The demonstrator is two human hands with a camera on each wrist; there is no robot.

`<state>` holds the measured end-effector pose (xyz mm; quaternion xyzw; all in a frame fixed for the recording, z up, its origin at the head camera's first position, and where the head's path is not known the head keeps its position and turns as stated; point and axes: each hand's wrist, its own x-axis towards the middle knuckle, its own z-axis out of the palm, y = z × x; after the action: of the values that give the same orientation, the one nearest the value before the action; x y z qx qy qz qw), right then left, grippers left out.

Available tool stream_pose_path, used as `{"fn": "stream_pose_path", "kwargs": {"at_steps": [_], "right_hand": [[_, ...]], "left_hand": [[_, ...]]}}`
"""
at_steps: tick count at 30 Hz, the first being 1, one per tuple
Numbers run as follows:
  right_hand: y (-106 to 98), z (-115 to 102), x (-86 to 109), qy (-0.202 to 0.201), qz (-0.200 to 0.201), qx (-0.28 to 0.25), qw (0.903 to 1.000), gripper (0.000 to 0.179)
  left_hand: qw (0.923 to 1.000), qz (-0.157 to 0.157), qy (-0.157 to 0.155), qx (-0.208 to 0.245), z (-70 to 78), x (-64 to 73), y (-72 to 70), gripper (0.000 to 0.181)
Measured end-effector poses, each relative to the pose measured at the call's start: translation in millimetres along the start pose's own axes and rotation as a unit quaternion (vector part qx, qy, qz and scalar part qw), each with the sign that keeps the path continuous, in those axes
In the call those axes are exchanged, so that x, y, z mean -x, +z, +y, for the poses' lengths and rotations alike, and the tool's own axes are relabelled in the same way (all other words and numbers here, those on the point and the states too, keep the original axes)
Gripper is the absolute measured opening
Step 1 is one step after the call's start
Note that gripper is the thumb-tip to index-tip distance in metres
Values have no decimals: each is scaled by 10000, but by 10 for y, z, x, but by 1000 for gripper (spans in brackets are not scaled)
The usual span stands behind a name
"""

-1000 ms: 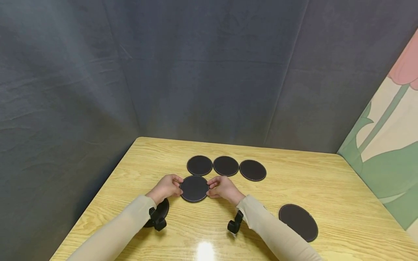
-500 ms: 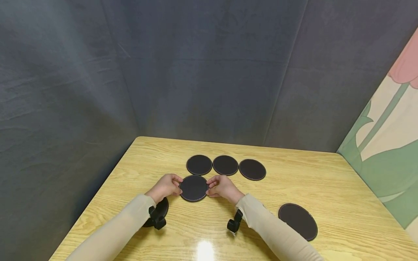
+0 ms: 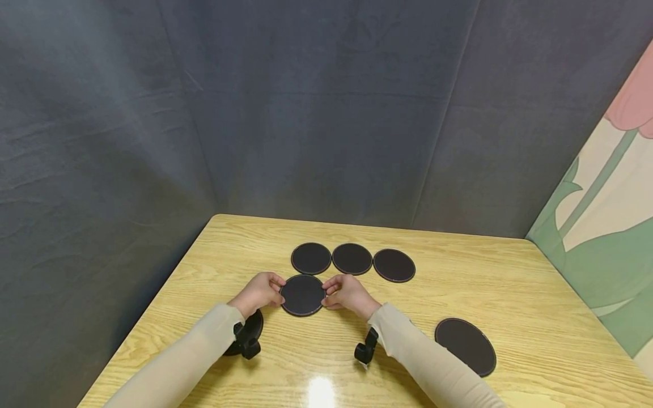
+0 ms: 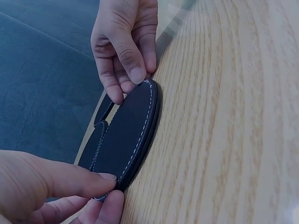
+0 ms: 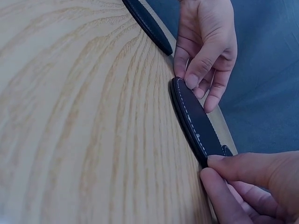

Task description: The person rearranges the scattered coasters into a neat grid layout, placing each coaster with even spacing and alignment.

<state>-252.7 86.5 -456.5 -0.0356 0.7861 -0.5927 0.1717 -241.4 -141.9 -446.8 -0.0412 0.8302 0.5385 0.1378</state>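
A round black coaster (image 3: 303,296) with pale edge stitching lies between my two hands, near the middle of the wooden table. My left hand (image 3: 260,293) pinches its left edge between thumb and fingers. On the opposite edge, the right hand (image 3: 352,294) has its thumb on top and fingertips at the rim. Seen from the left wrist, the coaster (image 4: 128,126) shows a thick, double-layered edge. Just behind it is a row of three like coasters: a left one (image 3: 311,258), a middle one (image 3: 352,259) and a right one (image 3: 394,265).
Another black coaster (image 3: 466,345) lies at the right, beside the right forearm. Under the left wrist is a dark round piece (image 3: 255,326), partly covered by the sleeve and wrist camera. A grey curtain (image 3: 326,113) hangs behind the wooden table (image 3: 510,283).
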Motion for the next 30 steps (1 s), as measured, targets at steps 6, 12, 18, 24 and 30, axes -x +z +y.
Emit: {"fn": "stream_pose_path", "kwargs": {"at_steps": [6, 12, 18, 24, 30], "right_hand": [[-6, -53, 32, -27, -70, -24, 10000, 36], [-6, -164, 159, -144, -101, 97, 9998, 34], [0, 21, -17, -34, -18, 81, 10000, 35], [-5, 27, -15, -56, -78, -24, 10000, 36], [-50, 24, 10, -103, -274, -206, 9994, 35]], "left_hand": [[10000, 47, 4, -56, -3, -15, 7, 42], [9999, 99, 6, -122, -1, -20, 21, 42], [9998, 111, 21, -145, -13, -25, 22, 42], [9997, 129, 17, -212, -23, -35, 16, 42], [9997, 154, -40, -178, -13, -25, 15, 41]]}}
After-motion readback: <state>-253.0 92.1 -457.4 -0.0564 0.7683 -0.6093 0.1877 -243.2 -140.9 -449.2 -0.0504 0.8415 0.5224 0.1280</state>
